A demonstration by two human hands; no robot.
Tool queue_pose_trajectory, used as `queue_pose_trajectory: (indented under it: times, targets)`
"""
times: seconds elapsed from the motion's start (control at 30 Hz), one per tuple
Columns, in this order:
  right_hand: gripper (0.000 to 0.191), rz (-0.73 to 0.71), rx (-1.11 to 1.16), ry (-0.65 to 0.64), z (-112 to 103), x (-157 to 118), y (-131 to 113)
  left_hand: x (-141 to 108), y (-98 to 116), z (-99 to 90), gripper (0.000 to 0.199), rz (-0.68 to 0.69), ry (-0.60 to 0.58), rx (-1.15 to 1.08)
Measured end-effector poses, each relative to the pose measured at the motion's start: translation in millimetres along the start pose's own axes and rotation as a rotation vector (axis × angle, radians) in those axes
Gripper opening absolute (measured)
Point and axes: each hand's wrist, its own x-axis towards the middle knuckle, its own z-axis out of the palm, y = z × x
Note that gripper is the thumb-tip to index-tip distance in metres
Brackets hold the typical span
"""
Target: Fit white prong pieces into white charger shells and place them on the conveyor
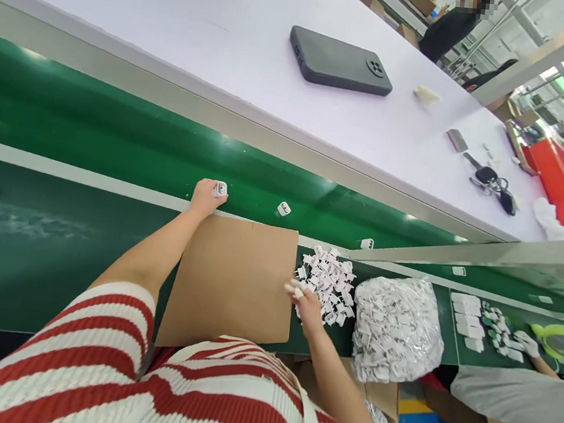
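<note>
My left hand (205, 198) reaches onto the green conveyor belt, its fingers closed around a small white plastic housing (221, 189) with dark openings on its face. Close to the right edge of a brown cardboard sheet (236, 280), my right hand (307, 306) has its fingertips pinched together. Those fingertips look white; whether they are covered or grip a small white part is unclear. Just beyond it lies a heap of small white plastic pieces (330, 281). Another white housing (283, 208) sits on the belt to the right of my left hand.
A clear bag of white parts (397, 330) stands right of the heap. Above the belt, a white shelf (180, 25) carries a phone (342, 62), keys (492, 180) and a red bin (561, 177). At far right, a co-worker's gloved hand (527, 343) is near stacked white parts.
</note>
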Motion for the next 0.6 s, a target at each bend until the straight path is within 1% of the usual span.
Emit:
queue_pose_trajectory:
  times: [0.03, 0.1, 0.17, 0.23, 0.3, 0.33, 0.37, 0.4, 0.47, 0.5, 0.53, 0.57, 0.6]
  targets:
    - [0.054, -0.031, -0.023, 0.017, 6, 19, -15, -9, 6, 3.9, 0.032, 0.021, -0.029, -0.020]
    - [0.050, -0.102, -0.073, 0.037, 24, 59, -46, -38, 16, 18.4, 0.037, 0.064, -0.109, -0.066]
    - [0.053, -0.166, -0.137, 0.074, 45, 101, -74, -78, 22, 38.1, 0.042, 0.096, -0.216, -0.108]
    - [0.060, -0.209, -0.200, 0.127, 65, 142, -100, -122, 21, 55.5, 0.041, 0.102, -0.324, -0.138]
    - [0.059, -0.229, -0.252, 0.155, 85, 171, -122, -163, 15, 64.2, 0.039, 0.088, -0.384, -0.151]
    - [0.055, -0.242, -0.273, 0.152, 95, 178, -133, -182, 11, 64.7, 0.039, 0.081, -0.404, -0.150]
    - [0.049, -0.258, -0.290, 0.138, 106, 178, -142, -200, 7, 63.3, 0.038, 0.073, -0.413, -0.144]
    - [0.042, -0.282, -0.304, 0.113, 115, 174, -150, -216, 3, 60.7, 0.038, 0.066, -0.415, -0.135]
    - [0.023, -0.338, -0.322, 0.063, 128, 155, -160, -243, -3, 56.0, 0.034, 0.065, -0.404, -0.117]
    - [0.021, -0.371, -0.328, 0.039, 130, 146, -160, -252, -6, 55.8, 0.035, 0.070, -0.390, -0.106]
    - [0.024, -0.408, -0.333, 0.015, 130, 140, -156, -259, -10, 57.6, 0.036, 0.076, -0.370, -0.093]
    - [0.029, -0.446, -0.336, -0.011, 128, 137, -148, -263, -16, 61.6, 0.040, 0.078, -0.344, -0.078]
    - [0.036, -0.480, -0.342, -0.039, 124, 138, -134, -265, -23, 67.6, 0.045, 0.082, -0.318, -0.063]
